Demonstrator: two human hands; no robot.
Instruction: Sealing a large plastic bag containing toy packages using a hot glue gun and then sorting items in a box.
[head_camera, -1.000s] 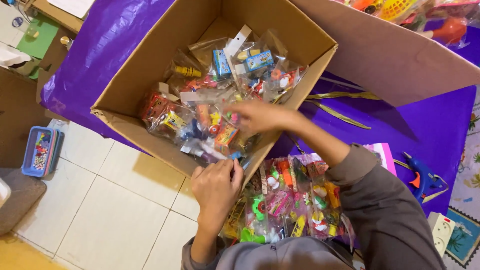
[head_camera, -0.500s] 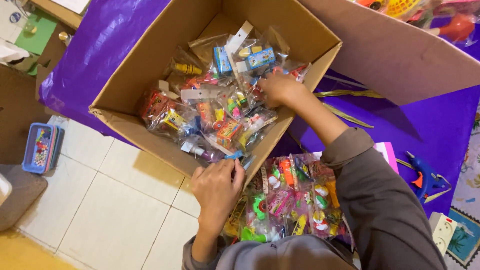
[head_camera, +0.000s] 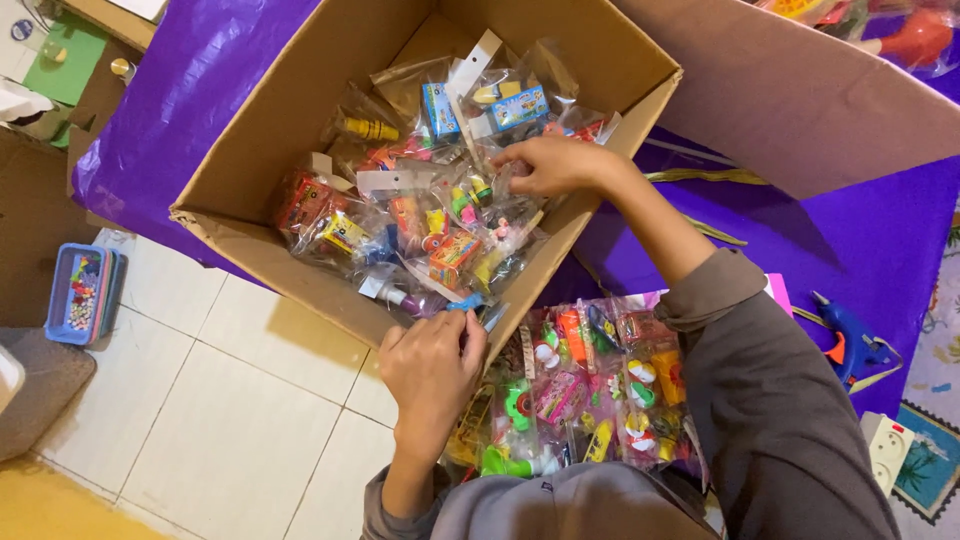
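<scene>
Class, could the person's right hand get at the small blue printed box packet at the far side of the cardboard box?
Probably yes: the right hand is already inside the open cardboard box, beside the blue box packet, nothing covering it.

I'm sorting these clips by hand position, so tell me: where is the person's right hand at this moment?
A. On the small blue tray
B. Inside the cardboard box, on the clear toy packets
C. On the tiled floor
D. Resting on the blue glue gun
B: the right hand reaches over the rim of the cardboard box and lies on the clear toy packets, well apart from the blue glue gun.
</scene>
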